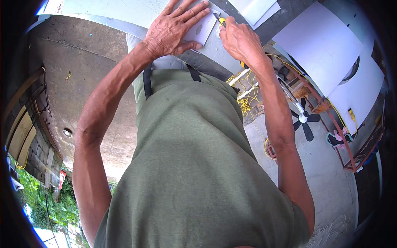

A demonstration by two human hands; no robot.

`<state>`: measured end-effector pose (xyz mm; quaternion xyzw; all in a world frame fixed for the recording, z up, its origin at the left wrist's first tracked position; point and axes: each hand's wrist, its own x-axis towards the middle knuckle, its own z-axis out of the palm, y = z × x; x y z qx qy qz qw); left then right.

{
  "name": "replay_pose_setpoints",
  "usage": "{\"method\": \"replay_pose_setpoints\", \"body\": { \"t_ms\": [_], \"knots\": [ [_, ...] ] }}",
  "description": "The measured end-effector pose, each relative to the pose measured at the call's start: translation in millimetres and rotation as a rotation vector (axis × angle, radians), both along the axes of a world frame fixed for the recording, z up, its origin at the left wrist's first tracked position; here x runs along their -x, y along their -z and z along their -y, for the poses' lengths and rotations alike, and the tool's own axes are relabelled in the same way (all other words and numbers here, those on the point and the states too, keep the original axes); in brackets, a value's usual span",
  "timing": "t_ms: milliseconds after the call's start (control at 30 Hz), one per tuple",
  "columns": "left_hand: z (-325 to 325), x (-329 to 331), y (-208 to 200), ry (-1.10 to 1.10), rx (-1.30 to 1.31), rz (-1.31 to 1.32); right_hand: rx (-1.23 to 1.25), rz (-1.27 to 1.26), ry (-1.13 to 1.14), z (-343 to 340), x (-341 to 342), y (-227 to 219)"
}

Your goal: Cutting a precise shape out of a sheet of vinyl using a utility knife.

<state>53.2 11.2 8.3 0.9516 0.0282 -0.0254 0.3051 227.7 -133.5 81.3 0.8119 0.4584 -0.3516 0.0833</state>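
Pressing flat with fingers spread, the left hand [175,27] pins a small white sheet [202,31] to the desk [124,10], keeping it from sliding. Just right, the right hand [240,39] is closed around a yellow utility knife [220,20], blade at the sheet's edge.

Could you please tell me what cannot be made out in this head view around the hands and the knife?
- Knife: only its yellow tip shows; the right hand hides the handle.
- White piece: mostly covered by the left hand, so its outline is unclear.
- Worktop: cut off by the top edge.
- Floor clutter near the fan: too small to identify.
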Motion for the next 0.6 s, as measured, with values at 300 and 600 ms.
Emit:
{"method": "replay_pose_setpoints", "body": {
  "t_ms": [300,600],
  "knots": [
    [0,-1,-1,-0.021,0.025,-0.023,0.001,-0.009,0.035,1,11,-5],
    [0,-1,0,-0.021,0.029,-0.015,-0.099,0.0,0.08,4,21,-5]
  ]
}}
